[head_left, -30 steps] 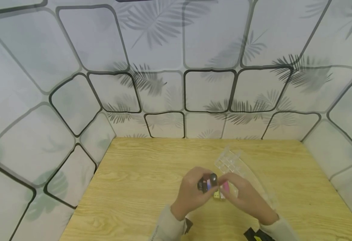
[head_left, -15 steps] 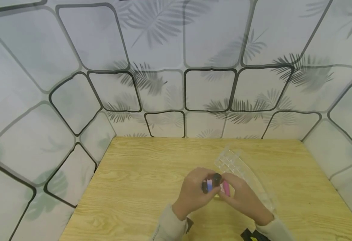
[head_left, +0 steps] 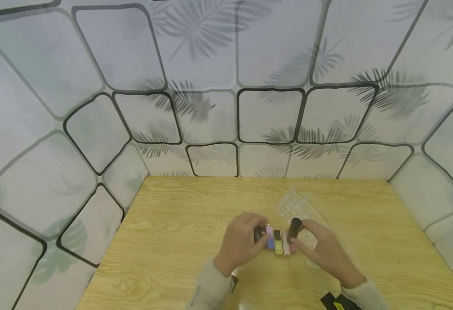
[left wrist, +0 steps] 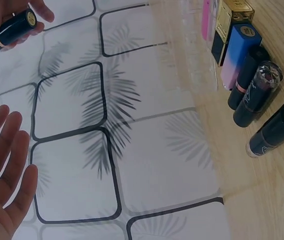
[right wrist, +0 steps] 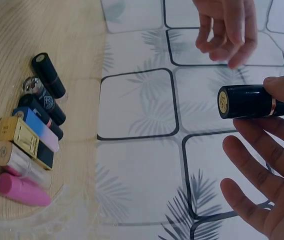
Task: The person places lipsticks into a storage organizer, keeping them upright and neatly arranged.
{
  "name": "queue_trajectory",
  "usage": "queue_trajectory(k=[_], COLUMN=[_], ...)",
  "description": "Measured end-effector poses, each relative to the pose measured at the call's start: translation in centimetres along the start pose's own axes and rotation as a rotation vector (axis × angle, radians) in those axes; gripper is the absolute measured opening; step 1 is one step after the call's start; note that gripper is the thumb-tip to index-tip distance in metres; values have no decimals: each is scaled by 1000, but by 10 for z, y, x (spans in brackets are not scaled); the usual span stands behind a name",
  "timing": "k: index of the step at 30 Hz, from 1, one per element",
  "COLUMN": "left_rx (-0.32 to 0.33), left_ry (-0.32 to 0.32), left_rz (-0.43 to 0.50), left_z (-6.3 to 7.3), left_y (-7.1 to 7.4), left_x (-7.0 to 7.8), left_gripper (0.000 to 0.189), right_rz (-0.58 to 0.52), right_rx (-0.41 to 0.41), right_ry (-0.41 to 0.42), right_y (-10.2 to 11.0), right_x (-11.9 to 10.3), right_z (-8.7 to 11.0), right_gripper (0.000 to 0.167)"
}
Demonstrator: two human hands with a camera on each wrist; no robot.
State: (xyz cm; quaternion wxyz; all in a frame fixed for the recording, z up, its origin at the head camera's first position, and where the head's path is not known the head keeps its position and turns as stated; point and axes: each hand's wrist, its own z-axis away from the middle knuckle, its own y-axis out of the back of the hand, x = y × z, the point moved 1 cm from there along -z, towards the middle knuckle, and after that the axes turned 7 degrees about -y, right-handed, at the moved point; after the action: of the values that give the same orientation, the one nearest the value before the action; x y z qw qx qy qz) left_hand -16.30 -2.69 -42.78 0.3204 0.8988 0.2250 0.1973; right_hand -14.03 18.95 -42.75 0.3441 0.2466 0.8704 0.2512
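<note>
In my right hand (head_left: 327,252), a black lipstick tube (right wrist: 247,102) with a thin copper ring is pinched between thumb and fingers, above the row's right end. My left hand (head_left: 242,241) is apart from that tube and holds nothing; its fingers extend loosely in the left wrist view (left wrist: 4,172). Between the hands several lipsticks stand side by side on the table: a pink tube (right wrist: 24,190), a clear one (right wrist: 19,160), a gold and black one (head_left: 278,242), a blue and pink one (left wrist: 241,52), and black ones, including one with a faceted clear top (left wrist: 258,92).
A clear plastic organizer (head_left: 294,206) with compartments lies behind the right hand. Further right, a transparent curved-edged item (head_left: 331,228) is hard to make out. The wood-grain table (head_left: 187,224) meets a patterned backdrop (head_left: 211,116) at its rear edge.
My hands were together at the black lipstick; now the right hand has moved it rightward while the left has drawn off to the left. More of the lipstick row shows between them.
</note>
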Motion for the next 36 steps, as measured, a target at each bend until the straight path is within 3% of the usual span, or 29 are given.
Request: queue_trajectory(k=[6,12,17,23,27,32,36], left_rx=[12,5,-76,-180,-237,-309,-364], left_ry=[14,49,97,141,163,199,232], left_rz=[-22,-125,-218,-221,-227,-233,-228], left_z=[2,10,22,34,38,43,47], left_y=[-4,-13,-25,-43,-53,-63,-70], left_x=[-5,-18,-35,-51,-58,-64,-68], left_gripper=[23,22,20,19,18,16,16], right_rz=[116,207,224,229,214,152,176], right_rx=[24,69,41,-32,-62,-60,-43], right_ry=[-85,-202,-354,-483,-472,-399,-338], right_y=[12,30,42,47,45,42,38], right_x=[12,40,69,89,93,91,86], right_z=[4,20,40,62,72,79,81], right_gripper=[37,36,29,21,21,34,40])
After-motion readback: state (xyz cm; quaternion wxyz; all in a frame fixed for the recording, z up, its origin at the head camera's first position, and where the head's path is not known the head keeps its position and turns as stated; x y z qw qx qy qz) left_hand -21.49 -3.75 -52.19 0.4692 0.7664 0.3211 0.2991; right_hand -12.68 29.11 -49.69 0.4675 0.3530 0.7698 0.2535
